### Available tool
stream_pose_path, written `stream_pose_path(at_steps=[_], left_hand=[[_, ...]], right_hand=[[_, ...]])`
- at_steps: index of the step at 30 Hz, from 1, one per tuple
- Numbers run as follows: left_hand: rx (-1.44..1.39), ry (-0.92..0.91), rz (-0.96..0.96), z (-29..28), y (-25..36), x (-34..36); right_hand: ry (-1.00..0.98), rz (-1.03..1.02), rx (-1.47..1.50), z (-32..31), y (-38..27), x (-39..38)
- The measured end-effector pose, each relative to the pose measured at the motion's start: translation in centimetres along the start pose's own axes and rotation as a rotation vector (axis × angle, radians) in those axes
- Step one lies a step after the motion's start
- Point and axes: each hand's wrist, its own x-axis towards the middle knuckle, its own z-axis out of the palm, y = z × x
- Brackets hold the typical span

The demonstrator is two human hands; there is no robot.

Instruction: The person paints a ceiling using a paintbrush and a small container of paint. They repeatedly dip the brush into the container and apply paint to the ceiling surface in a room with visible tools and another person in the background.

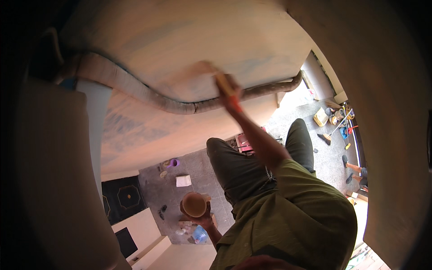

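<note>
The right grip (pixel 230 92) is closed round a brush (pixel 222 84) with a yellow and orange handle; its head, blurred, points up and left of the fingers, at a peach wall (pixel 202 36) with grey-blue patches. Whether the bristles touch is too blurred to tell. Just behind this grip, a bent pipe (pixel 180 107) runs along the wall to both sides.

Below and to its left, the left grip (pixel 203 219) holds a round, open-topped tub (pixel 195 204), peach-coloured inside. Between the two grips and to their right are the person's dark trousers (pixel 234 168).

Farther off, on the floor (pixel 204 180) well below, a white block (pixel 183 181) and a purple vessel (pixel 174 163) appear above the left grip. Beyond the right grip, toward the right, are a broom (pixel 325 138) and a yellowish container (pixel 321 117).
</note>
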Motion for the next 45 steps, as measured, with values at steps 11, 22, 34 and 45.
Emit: stream_pose_path(at_steps=[11, 22, 34, 45], left_hand=[[-0.343, -0.003, -0.082, 1.3, 0.1, 2.4], [-0.146, 0.017, -0.062, -0.6, -0.9, -1.0], [-0.152, 0.06, -0.077, 0.0, -2.3, -0.1], [-0.262, 0.037, -0.068, 1.6, -0.6, 2.1]], right_hand=[[0.041, 0.207, 0.289, -7.6, -2.4, 1.9], [-0.223, 0.055, 0.426, 8.3, -14.1, 1.6], [0.015, 0.102, 0.178, -2.8, -7.0, 4.3], [-0.169, -0.159, 0.364, 8.7, -14.1, 4.0]])
